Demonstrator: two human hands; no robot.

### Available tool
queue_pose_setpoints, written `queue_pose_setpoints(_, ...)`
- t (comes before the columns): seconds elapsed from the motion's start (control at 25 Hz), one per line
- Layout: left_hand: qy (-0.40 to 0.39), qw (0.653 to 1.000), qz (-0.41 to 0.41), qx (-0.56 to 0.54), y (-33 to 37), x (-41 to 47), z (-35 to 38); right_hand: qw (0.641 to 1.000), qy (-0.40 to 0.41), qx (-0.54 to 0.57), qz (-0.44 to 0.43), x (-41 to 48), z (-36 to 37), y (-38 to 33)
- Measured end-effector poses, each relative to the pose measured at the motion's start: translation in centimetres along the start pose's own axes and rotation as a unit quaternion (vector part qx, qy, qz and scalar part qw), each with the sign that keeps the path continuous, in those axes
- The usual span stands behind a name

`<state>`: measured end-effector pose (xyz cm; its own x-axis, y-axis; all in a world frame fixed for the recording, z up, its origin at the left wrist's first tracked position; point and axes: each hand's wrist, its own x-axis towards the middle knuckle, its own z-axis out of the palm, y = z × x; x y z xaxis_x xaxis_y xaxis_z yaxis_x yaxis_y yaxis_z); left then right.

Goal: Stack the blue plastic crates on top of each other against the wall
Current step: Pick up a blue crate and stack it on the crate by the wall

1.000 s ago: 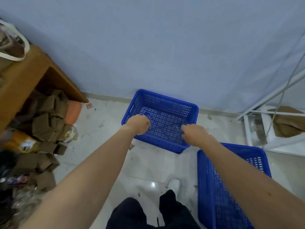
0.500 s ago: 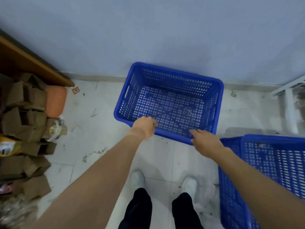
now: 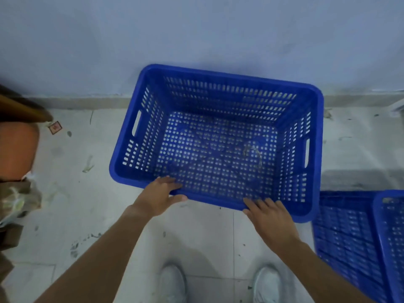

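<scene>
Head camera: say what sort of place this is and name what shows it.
Probably a storeroom or back room, not a living space. Perforated blue plastic crates sit on a scuffed, littered tile floor by a bare painted wall, and crumpled packaging is piled at the left edge.

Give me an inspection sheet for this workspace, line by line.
Surface: pale tiled floor, stained.
Job's things: empty crate on floor near wall, slightly skewed; second crate at right, nothing stacked.
Clutter: cardboard, orange object, plastic wrap at left; small scraps on floor.
Hands: left hand and right hand on crate's near rim, fingers loose.
Cables: nothing seen.
Surroundings: skirting; white shoes.
</scene>
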<state>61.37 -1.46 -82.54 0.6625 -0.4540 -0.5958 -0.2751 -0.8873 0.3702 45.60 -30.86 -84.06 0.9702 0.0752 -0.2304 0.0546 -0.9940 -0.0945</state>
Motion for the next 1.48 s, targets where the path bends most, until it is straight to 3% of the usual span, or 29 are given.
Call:
queue_pose_setpoints(0.08,-0.02,0.999,0.022,-0.017,0.1,0.1,-0.9,0.999,0.027,0.01,-0.034,0.3,0.4,0.4)
queue_pose_setpoints(0.36,-0.015,0.993,0.043,0.113,2.3,1.0,-1.7,0.993,0.049,-0.031,-0.098,1.9,0.2,3.1)
queue_pose_setpoints(0.48,-0.011,0.99,0.055,0.129,3.5,2.1,-1.4,0.988,0.02,-0.053,-0.144,2.6,0.3,5.7)
queue_pose_setpoints(0.6,0.001,0.992,0.048,0.118,5.0,3.5,-0.6,0.991,0.008,-0.066,-0.118,4.0,-1.0,8.6)
queue_pose_setpoints(0.72,0.005,0.991,0.048,0.123,5.7,4.4,-0.1,0.981,-0.076,-0.112,-0.142,4.9,-2.3,10.3)
queue_pose_setpoints(0.84,0.015,0.991,0.039,0.124,5.8,4.1,0.0,0.973,-0.142,-0.148,-0.104,4.8,-2.6,10.1)
queue_pose_setpoints(1.0,-0.013,0.99,0.026,0.139,7.0,3.9,-0.4,0.978,-0.121,-0.157,-0.066,4.2,-3.4,9.4)
queue_pose_setpoints(1.16,-0.051,0.982,-0.009,0.182,9.4,3.5,-2.1,0.975,-0.193,-0.106,0.039,5.1,-5.1,8.6)
queue_pose_setpoints(1.48,-0.057,0.994,0.003,0.094,14.3,-7.0,-9.9,0.986,-0.146,0.02,0.079,0.0,-16.8,5.4)
